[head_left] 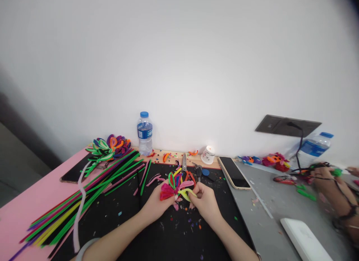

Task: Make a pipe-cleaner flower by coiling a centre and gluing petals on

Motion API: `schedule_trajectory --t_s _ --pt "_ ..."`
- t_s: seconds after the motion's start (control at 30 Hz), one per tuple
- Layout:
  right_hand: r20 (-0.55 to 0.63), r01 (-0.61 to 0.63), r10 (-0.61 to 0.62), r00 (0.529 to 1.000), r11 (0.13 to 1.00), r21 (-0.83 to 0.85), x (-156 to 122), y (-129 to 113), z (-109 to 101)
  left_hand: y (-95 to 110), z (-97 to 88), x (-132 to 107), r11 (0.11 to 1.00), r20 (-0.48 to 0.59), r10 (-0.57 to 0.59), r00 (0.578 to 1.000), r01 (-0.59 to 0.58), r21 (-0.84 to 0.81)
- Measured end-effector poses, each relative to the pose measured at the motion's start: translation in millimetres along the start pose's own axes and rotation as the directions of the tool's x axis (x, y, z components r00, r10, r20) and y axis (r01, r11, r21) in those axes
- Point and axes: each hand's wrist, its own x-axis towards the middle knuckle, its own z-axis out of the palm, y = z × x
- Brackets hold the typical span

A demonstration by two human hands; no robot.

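Above the black mat, my left hand (157, 200) is closed on a pipe-cleaner flower (167, 191) with pink, red, green, blue and orange loops. My right hand (206, 203) pinches a yellow-green pipe-cleaner loop (187, 194) at the flower's right side. The two hands are close together, and the flower's centre is partly covered by the left fingers. Just behind the flower lie scissors (184, 162), and keys with a blue round tag (205, 172) rest to the right of them.
Long pipe cleaners (92, 195) spread over the left side, with finished pipe-cleaner flowers (109, 146) behind. A water bottle (145, 135), a paper cup (208, 155) and a phone (234, 173) stand or lie along the back. A white power bank (304, 238) and another person's arm (332, 193) are at right.
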Motion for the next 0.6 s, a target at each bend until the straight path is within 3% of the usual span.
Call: schedule_trajectory --t_s 0.3,0.6 --pt "0.002 0.028 -0.028 1.000 0.999 0.045 2.4 -1.1 -2.3 -1.9 1.0 1.5 0.995 -0.123 -0.102 0.987 0.101 -0.020" --pt "0.051 0.028 -0.033 0.998 0.995 0.097 5.2 -0.6 -6.4 -5.2 -1.0 2.8 0.994 -0.129 -0.109 0.986 0.107 -0.022"
